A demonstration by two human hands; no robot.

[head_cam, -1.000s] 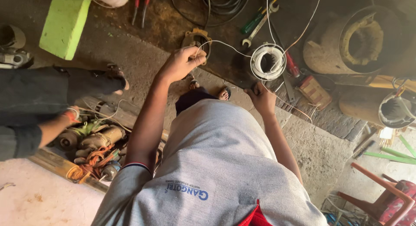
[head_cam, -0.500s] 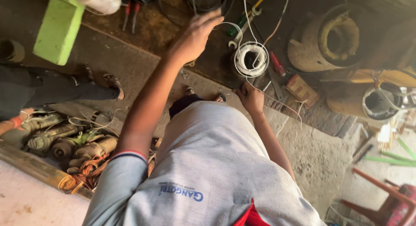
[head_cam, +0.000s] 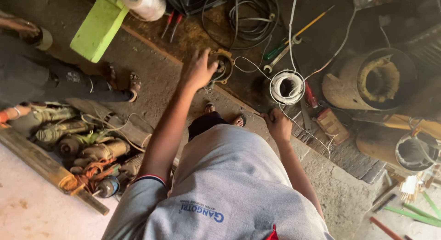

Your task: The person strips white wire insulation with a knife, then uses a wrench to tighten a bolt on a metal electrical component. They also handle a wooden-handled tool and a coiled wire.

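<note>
White wire runs from the small coil [head_cam: 287, 87] on the floor [head_cam: 161, 79] toward my right hand [head_cam: 277, 125], whose grip is clenched on a strand just below and left of that coil. My left hand [head_cam: 200, 70] reaches farther out, fingers spread loose over the round rusty motor part [head_cam: 223, 65], touching its left edge without clasping it. Coil lies nearer my right hand.

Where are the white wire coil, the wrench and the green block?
white wire coil [head_cam: 287, 87], head view, on its wound ring
wrench [head_cam: 279, 60], head view, mid-handle
green block [head_cam: 97, 28], head view, middle of its top face
</note>
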